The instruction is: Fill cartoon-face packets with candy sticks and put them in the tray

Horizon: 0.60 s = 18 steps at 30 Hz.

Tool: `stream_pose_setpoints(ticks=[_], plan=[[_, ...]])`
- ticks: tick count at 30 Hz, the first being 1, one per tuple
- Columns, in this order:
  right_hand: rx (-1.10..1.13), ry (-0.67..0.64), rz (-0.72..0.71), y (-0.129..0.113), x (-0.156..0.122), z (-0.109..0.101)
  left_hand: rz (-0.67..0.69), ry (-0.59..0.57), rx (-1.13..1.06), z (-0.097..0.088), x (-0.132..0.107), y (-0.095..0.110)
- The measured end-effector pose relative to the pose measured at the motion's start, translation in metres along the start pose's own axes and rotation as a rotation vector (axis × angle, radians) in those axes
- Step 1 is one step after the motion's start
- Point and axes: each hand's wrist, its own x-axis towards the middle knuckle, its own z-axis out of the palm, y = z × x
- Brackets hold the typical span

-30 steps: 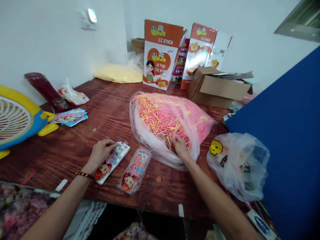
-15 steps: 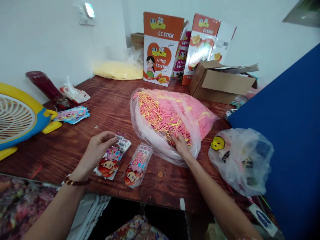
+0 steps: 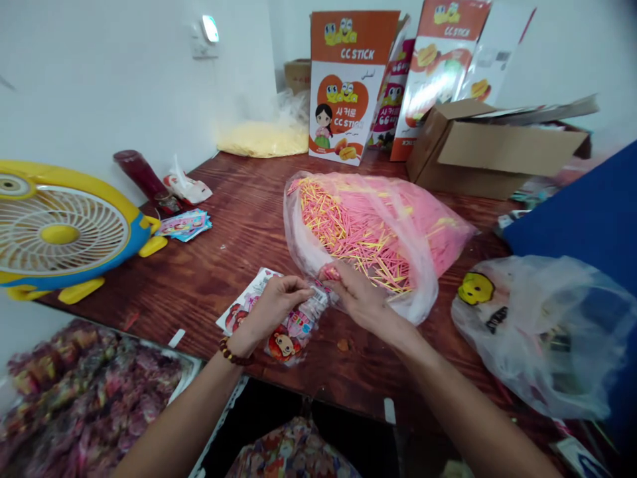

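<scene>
My left hand [image 3: 273, 307] pinches the top of a small clear packet [image 3: 293, 326] printed with a cartoon girl, holding it just above the wooden table [image 3: 223, 226]. My right hand [image 3: 354, 299] is closed on a few pink sticks [image 3: 330, 272] at the packet's open mouth. A second printed packet [image 3: 239, 309] lies flat under my left hand. Right behind my hands sits a large clear bag of pink and yellow sticks [image 3: 368, 232], its mouth facing me.
A yellow and blue fan [image 3: 60, 232] stands at the left. Orange CC STICK boxes [image 3: 348, 79] and an open cardboard box [image 3: 492, 153] line the back. A clear smiley-face bag [image 3: 537, 325] lies right, by a blue panel [image 3: 587, 219]. A tray of filled packets [image 3: 74, 392] sits lower left.
My right hand came out of the big bag with sticks and met my left hand, which lifted one packet and carried it rightward. The camera shifted closer and left.
</scene>
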Motion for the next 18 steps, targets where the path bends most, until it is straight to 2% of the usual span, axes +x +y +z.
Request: stream_pose_setpoints(ticks=[4, 8, 10, 12, 15, 18], plan=[[-0.196, -0.055, -0.065, 0.002, 0.000, 0.008, 0.034, -0.026, 0.071, -0.004, -0.004, -0.004], [-0.069, -0.078, -0.011, 0.002, 0.002, 0.004, 0.069, -0.043, 0.076, -0.006, -0.009, -0.005], [0.110, 0.007, 0.067, -0.003, 0.004, 0.001, 0.120, -0.021, 0.083, -0.006, -0.011, -0.006], [0.380, 0.162, 0.129, -0.011, 0.007, -0.001, 0.179, -0.006, 0.100, -0.006, -0.013, -0.007], [0.787, 0.384, 0.131, -0.024, 0.011, 0.002, 0.246, -0.019, 0.120, -0.003, -0.015, -0.009], [0.962, 0.509, 0.112, -0.036, 0.015, 0.010, 0.273, -0.018, 0.130, 0.001, -0.015, -0.007]])
